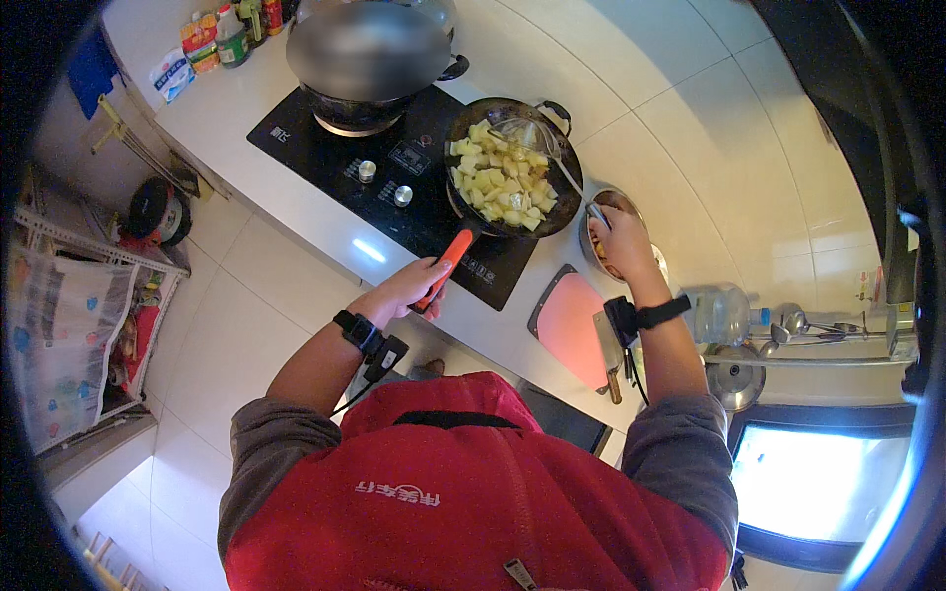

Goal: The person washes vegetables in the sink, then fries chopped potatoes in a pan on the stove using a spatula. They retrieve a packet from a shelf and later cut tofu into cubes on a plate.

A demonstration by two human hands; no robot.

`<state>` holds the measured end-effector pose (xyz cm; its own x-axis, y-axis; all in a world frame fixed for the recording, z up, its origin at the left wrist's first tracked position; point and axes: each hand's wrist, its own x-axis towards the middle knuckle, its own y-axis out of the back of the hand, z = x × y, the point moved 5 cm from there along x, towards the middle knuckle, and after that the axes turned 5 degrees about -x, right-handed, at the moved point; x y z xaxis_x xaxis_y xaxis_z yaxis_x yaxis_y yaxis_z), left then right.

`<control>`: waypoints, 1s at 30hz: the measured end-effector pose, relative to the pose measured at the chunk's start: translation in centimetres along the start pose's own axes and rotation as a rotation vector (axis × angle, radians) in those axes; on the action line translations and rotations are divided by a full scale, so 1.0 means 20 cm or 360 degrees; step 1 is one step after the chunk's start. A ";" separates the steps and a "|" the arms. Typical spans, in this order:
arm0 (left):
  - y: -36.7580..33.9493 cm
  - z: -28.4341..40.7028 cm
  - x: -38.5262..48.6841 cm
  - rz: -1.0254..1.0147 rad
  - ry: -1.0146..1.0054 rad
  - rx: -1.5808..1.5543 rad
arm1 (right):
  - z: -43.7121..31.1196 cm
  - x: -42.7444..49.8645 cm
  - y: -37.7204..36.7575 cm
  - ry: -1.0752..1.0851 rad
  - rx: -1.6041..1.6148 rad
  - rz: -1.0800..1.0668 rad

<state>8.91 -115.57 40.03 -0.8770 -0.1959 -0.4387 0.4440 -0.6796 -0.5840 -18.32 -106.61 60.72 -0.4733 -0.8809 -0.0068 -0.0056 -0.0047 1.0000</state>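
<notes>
My left hand (414, 284) is closed around the orange-red handle (452, 260) of a dark wok (567, 210). Pale, chunky cut vegetable pieces (491, 181), possibly potato, fill much of the wok. With my right hand (622, 240) I grip a metal cooking utensil (570, 176); its wide head lies over the food near the wok's far side, and whether it is a spatula or a skimmer is hard to tell. Partly hidden beneath my right hand is a metal bowl (585, 244) with brownish-orange food in it. The wok sits on the right side of a black two-burner cooktop (332, 168).
A large dark pot (355, 111), its top blurred, stands on the left burner. A pink cutting board (567, 318) and a cleaver (610, 351) lie right of the cooktop. Seasoning bottles (232, 41) line the back left; a large plastic water bottle (717, 314) is at right.
</notes>
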 end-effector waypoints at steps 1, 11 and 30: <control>0.00 0.00 0.00 0.0008 0.0001 0.0006 | -0.02 0.01 0.00 0.0040 -0.0005 0.0079; 0.01 -0.01 0.02 -0.0011 0.0014 0.0020 | 0.00 -0.19 0.08 0.0121 0.0164 -0.0074; 0.01 0.00 0.00 -0.0036 0.0001 0.0045 | -0.10 -0.12 -0.12 -0.0278 0.0948 -0.0549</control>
<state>8.93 -115.68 39.90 -0.8866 -0.1800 -0.4261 0.4187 -0.7036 -0.5741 -15.39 -105.33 58.43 -0.4918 -0.7868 -0.3730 -0.6377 0.0338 0.7696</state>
